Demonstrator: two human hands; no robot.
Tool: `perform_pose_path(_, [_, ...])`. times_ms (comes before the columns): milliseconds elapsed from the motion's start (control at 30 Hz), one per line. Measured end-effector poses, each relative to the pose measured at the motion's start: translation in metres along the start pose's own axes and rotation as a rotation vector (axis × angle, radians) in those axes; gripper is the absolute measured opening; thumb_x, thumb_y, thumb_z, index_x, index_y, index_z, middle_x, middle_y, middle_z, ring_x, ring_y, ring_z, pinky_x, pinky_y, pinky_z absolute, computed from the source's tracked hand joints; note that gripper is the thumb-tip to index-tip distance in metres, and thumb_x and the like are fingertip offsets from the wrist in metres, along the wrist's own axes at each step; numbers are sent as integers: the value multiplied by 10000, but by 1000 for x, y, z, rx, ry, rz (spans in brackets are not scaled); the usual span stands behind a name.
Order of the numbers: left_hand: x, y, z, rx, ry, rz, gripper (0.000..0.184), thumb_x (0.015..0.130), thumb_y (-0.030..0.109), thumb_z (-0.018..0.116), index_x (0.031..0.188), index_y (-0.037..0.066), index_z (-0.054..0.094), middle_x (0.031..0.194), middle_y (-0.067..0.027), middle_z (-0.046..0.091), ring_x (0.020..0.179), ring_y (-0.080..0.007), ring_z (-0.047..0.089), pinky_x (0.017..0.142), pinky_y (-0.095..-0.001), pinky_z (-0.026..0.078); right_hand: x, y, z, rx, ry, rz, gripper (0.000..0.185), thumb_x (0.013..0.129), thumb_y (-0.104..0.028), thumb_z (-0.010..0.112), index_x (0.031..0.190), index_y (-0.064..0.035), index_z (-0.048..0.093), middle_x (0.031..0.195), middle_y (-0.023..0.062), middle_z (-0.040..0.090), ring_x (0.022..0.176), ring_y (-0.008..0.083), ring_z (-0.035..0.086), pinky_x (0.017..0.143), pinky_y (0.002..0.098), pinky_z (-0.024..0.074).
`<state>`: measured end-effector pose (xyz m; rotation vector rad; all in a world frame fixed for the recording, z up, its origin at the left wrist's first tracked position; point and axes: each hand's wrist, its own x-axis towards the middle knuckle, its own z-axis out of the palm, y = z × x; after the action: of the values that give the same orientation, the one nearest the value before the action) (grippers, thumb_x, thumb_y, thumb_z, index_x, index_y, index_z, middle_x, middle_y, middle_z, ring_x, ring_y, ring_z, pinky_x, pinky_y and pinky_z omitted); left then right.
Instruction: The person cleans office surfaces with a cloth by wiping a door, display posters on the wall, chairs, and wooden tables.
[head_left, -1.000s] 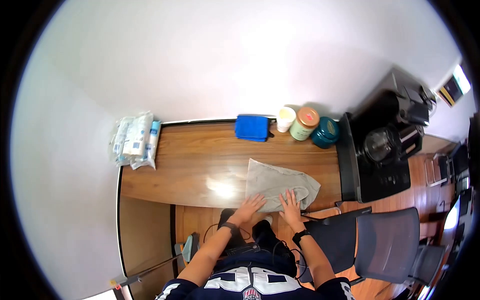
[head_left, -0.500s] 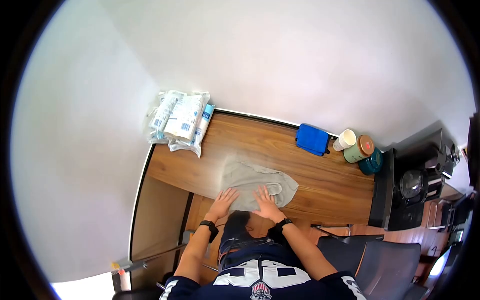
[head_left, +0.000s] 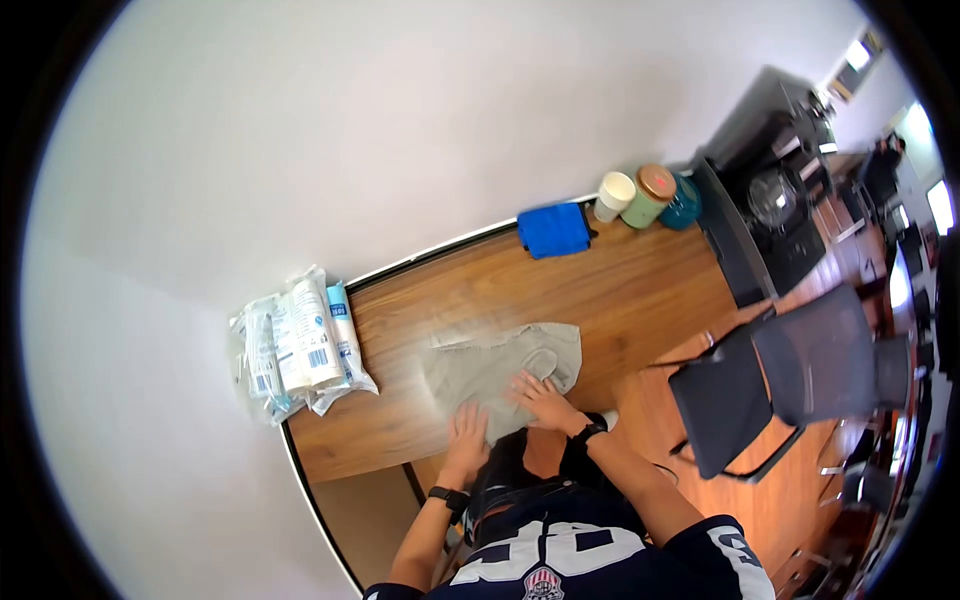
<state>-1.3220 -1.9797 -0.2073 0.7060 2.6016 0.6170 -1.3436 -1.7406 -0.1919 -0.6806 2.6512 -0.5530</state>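
A grey cloth [head_left: 480,372] lies spread on the wooden table [head_left: 630,300] near its front edge, with a small fold at its right part. My left hand [head_left: 467,437] rests on the lower left edge of the cloth, fingers stretched out. Flat on the cloth's lower right part is my right hand [head_left: 541,398], its fingers apart, just below the fold. Neither hand grips anything.
Plastic-wrapped packs [head_left: 305,340] sit at the table's left end. Along the wall stand a blue folded cloth [head_left: 555,230], a paper cup [head_left: 614,196], a green jar [head_left: 648,200] and a teal jar [head_left: 681,203]. A coffee machine [head_left: 775,200] and chair [head_left: 720,400] are at right.
Both hands and the grey cloth have moved left along the table since the oldest frame, nearer the wrapped packs. The view has shifted and tilted. The hands remain on the cloth.
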Motion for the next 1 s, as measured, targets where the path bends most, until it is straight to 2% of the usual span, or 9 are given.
perform_pose_path(133, [21,8,-17,85,-186,108,924,685,246,678,1427,49,164,1497,-168,101,1380,-374,50,1069,-569,60,-20,-17,18,-39,237,124,688,720,-122,641,1353,-144,373,1459,71,259,1361,285,192,968,496,318])
perform_pose_path(333, [72,37,-10,103,-276,352,912,678,236,700,1406,21,195,1490,-173,123,1379,-357,65,1072,-569,64,-46,-19,42,24,499,336,433,731,-49,503,1162,-68,536,1339,61,437,1269,252,356,914,399,369])
perform_pose_path(467, [91,57,29,183,1,520,666,661,82,671,1262,-13,399,1375,-178,359,1266,-398,294,1032,-504,246,-73,-18,44,41,689,490,333,780,-71,459,1096,-60,564,1232,73,513,1193,258,427,916,375,394])
perform_pose_path(533, [94,78,48,212,135,567,467,676,119,664,1100,10,501,1219,-166,511,1126,-381,445,948,-450,357,-87,-13,61,176,847,453,348,722,3,488,1058,-41,566,1103,119,552,1064,319,495,857,381,434])
perform_pose_path(567, [90,99,51,187,84,539,438,690,120,656,1088,18,505,1169,-173,534,1092,-376,468,920,-438,380,-98,-16,66,309,739,584,327,741,14,479,1055,-31,559,1076,140,548,1015,332,517,844,387,435])
perform_pose_path(633, [72,158,51,146,-13,469,379,718,123,640,1064,36,513,1068,-187,579,1024,-366,514,864,-413,427,-140,-20,88,457,865,683,304,765,27,473,1055,-21,550,1052,166,548,957,352,549,807,410,443])
perform_pose_path(767, [54,232,112,166,-516,619,653,755,194,639,1327,106,338,1076,-226,593,932,-417,574,742,-472,466,-282,-29,107,767,863,764,312,785,-5,455,1088,6,531,1073,229,573,1000,382,546,855,430,435])
perform_pose_path(833, [16,299,131,143,-683,706,718,761,187,632,1373,114,265,1100,-237,582,944,-427,570,742,-471,468,-340,-29,150,860,1158,776,311,777,-43,498,1081,17,528,1007,231,595,990,394,547,824,408,448])
perform_pose_path(1000, [-75,427,219,-273,-975,955,453,778,200,604,1185,35,495,955,-256,616,914,-399,592,779,-396,473,-503,-90,153,848,1410,1073,322,803,-117,534,1109,-14,526,1017,204,599,979,365,560,836,398,452])
